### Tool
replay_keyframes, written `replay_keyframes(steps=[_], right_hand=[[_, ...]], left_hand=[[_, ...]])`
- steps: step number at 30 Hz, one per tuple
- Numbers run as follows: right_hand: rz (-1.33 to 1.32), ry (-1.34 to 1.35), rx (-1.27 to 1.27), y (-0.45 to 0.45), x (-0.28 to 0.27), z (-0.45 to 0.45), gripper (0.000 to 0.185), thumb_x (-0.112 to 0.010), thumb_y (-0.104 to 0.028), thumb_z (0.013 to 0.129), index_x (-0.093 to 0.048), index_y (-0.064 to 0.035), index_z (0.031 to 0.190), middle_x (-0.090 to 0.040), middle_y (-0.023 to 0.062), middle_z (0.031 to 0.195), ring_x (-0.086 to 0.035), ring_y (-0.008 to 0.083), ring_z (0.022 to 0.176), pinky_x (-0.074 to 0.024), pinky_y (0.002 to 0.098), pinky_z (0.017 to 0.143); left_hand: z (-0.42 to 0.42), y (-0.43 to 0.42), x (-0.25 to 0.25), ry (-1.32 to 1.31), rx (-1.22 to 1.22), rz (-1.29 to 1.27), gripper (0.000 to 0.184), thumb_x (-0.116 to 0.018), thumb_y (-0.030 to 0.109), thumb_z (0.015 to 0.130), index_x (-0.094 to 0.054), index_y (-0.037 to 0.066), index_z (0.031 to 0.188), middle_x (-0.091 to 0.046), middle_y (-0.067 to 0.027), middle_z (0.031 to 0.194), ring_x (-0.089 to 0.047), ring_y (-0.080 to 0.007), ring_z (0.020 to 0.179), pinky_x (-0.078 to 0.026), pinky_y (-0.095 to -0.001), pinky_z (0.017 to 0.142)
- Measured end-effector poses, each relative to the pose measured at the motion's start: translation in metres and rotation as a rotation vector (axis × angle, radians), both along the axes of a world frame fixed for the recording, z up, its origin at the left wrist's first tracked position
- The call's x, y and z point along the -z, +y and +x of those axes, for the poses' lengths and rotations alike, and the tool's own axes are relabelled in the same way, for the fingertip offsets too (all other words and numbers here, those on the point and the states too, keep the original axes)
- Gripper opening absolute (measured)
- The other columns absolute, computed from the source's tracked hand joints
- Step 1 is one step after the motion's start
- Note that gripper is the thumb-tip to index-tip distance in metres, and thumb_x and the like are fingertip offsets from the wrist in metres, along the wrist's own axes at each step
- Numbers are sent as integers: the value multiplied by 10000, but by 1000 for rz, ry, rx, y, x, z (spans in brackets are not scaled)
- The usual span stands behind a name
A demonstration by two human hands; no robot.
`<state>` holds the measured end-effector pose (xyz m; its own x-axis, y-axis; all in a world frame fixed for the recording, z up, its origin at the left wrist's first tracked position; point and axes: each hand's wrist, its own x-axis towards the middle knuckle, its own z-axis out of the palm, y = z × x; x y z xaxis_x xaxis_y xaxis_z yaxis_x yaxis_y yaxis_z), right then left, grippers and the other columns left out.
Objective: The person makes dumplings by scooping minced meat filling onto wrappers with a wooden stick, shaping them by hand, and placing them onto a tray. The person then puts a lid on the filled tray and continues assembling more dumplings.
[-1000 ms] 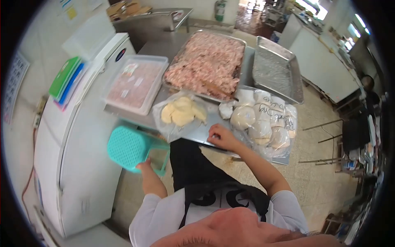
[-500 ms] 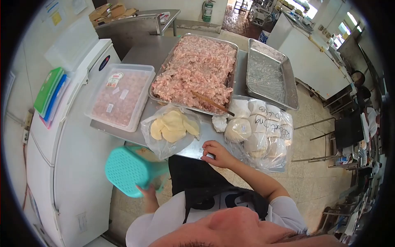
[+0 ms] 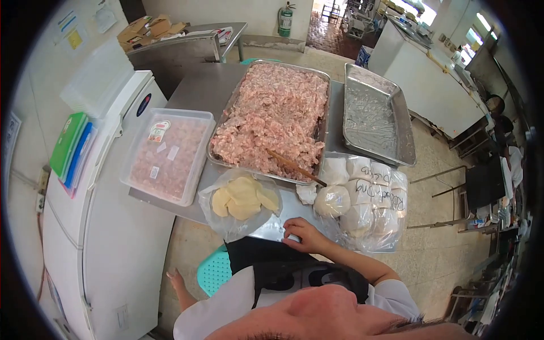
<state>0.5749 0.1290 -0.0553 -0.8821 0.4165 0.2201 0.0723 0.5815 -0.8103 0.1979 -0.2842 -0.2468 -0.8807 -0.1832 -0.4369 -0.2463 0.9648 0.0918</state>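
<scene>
My right hand rests with curled fingers on the front edge of the metal table; a small pale thing shows under its fingers, too hidden to name. Low on the left, my left hand hangs empty with fingers apart, beside the turquoise stool, not touching it. Yellow flat rounds lie on a plastic bag near the table's front. Right of them are white balls in marked plastic bags. Behind, a metal tray of ground meat has a wooden stick in it.
A lidded plastic container stands at the table's left, next to a white freezer. An emptied-looking metal tray lies at the right. Farther off are a black chair, a fire extinguisher and cardboard boxes.
My left hand has let go of the turquoise stool, which has moved right, partly behind my body. My right hand has stayed at the table edge.
</scene>
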Motion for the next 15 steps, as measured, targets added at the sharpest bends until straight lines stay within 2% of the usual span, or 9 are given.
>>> replay_keyframes(steps=[2, 3, 5, 9, 11, 12, 13, 14, 15], right_hand=[[-58, -14, -9, 1, -4, 0, 147, -723, -149, 808, -620, -65, 870, -588, 133, 1076, -553, 313, 1040, -455, 381, 892], [-74, -32, 4, 1, -9, -1, 146, -726, -137, 807, -618, -64, 874, -593, 123, 1068, -562, 303, 1028, -463, 379, 881], [-75, -54, 5, 5, -7, -2, 153, -731, -139, 804, -618, -64, 876, -596, 114, 1061, -568, 297, 1013, -468, 375, 873], [-59, -21, 22, 5, -3, -4, 171, -740, -145, 801, -616, -64, 886, -605, 95, 1025, -584, 281, 967, -481, 370, 846], [-84, -38, 54, 5, -2, -7, 174, -741, -146, 801, -615, -64, 888, -605, 95, 1012, -584, 282, 962, -481, 372, 843], [-109, -53, 75, 4, -3, -7, 176, -741, -146, 801, -614, -63, 890, -606, 95, 1000, -585, 282, 957, -481, 373, 840], [-120, -52, 90, 3, -6, -8, 176, -741, -146, 801, -614, -63, 890, -606, 95, 1000, -585, 282, 957, -481, 373, 840], [-117, -83, 108, 2, -11, -9, 176, -740, -145, 803, -612, -61, 890, -604, 96, 993, -584, 284, 955, -480, 375, 837], [-111, -112, 124, 1, -14, -11, 175, -738, -144, 804, -611, -58, 889, -603, 98, 987, -584, 286, 954, -480, 377, 835]], left_hand=[[-4, -2, 25, -256, -479, 638, 781, -445, 567, 916, -72, 254, 1527, -330, -143, 1504, -439, -432, 1259, -387, -632, 936], [-7, -4, 56, -274, -483, 627, 781, -445, 567, 916, -72, 254, 1527, -330, -143, 1504, -439, -432, 1259, -387, -632, 936], [-10, 1, 105, -372, -339, 903, 803, -386, 644, 904, -50, 268, 1528, -386, -152, 1464, -434, -453, 1247, -385, -624, 940], [10, 37, 109, -485, -152, 709, 797, -360, 666, 902, -76, 268, 1531, -436, -158, 1412, -440, -446, 1227, -389, -617, 932], [19, 44, 113, -550, -386, 856, 797, -346, 679, 900, -103, 259, 1532, -444, -186, 1401, -442, -430, 1220, -381, -607, 944], [25, 40, 130, -608, -113, 870, 794, -349, 692, 890, -143, 267, 1528, -466, -207, 1367, -469, -410, 1176, -387, -596, 944], [32, 51, 132, -666, -206, 881, 843, -415, 664, 885, -159, 180, 1526, -478, -208, 1341, -483, -378, 1160, -391, -535, 977], [35, 56, 125, -526, 644, 1036, 818, -477, 612, 887, -278, 83, 1478, -531, -185, 1284, -486, -314, 1184, -386, -460, 1008], [33, 62, 119, -690, 266, 929, 794, -478, 607, 890, -293, 82, 1457, -531, -176, 1260, -487, -304, 1163, -389, -451, 989]])
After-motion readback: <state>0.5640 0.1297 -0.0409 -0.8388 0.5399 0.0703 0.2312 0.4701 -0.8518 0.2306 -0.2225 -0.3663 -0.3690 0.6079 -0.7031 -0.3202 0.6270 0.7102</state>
